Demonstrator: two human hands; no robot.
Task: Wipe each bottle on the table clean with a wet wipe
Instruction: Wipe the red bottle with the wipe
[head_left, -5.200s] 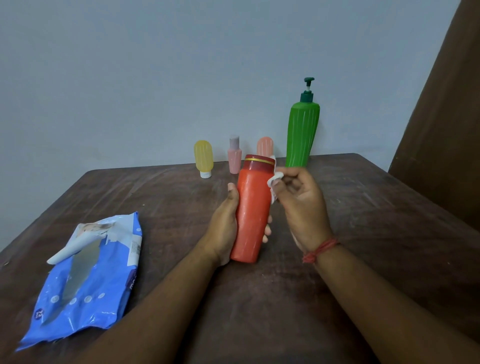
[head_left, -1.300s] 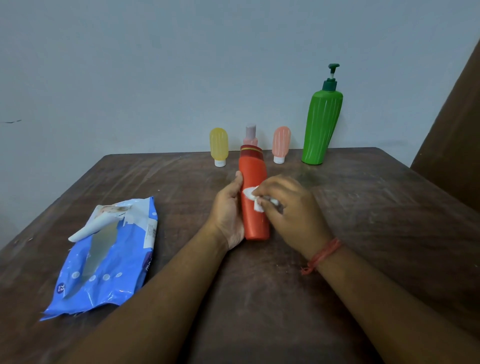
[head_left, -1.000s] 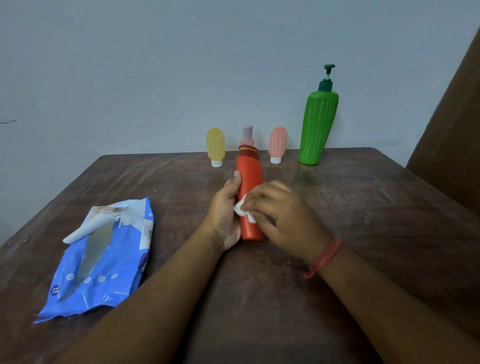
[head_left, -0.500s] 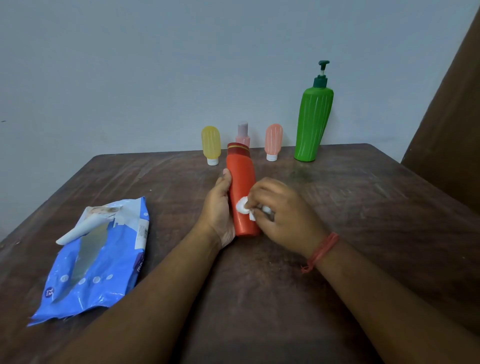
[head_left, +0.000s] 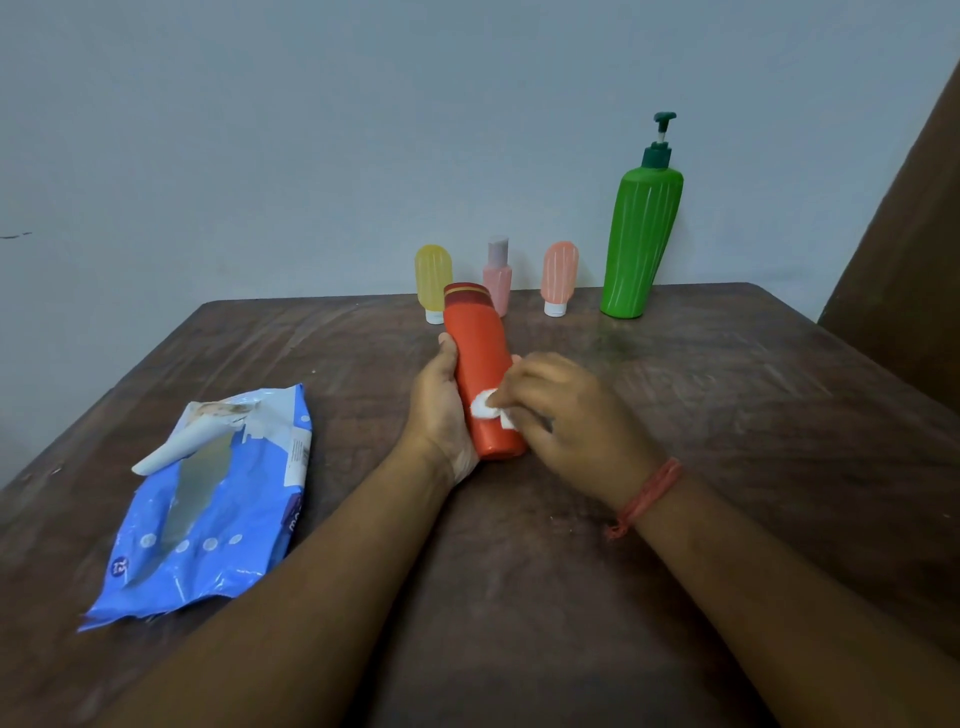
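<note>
**Wipe meets orange bottle at mid-table**

Hands work at the centre of the frame, over a dark wooden table. The left hand curls round the orange bottle, which stands tilted with its base on the table and its banded cap leaning toward the upper part of the frame. The right hand pinches a small white wad of wipe in curled fingertips and presses it to the bottle's lower front.

Four more bottles line the wall across the upper middle of the frame: a yellow tube, a pink bottle, a peach tube and, at the right end, a tall green pump bottle. A blue wipes pack lies at lower left, its flap peeled open.

To do this step well, it seems wise to turn the bottle in the left hand so the wipe reaches the side now covered by the palm, then to run it up to the cap's rim and down to the base. Steady pressure matters; so does a firm left grip, since the smooth plastic may slip once damp. A fresh fold of the wad would likely lift more grime.
</note>
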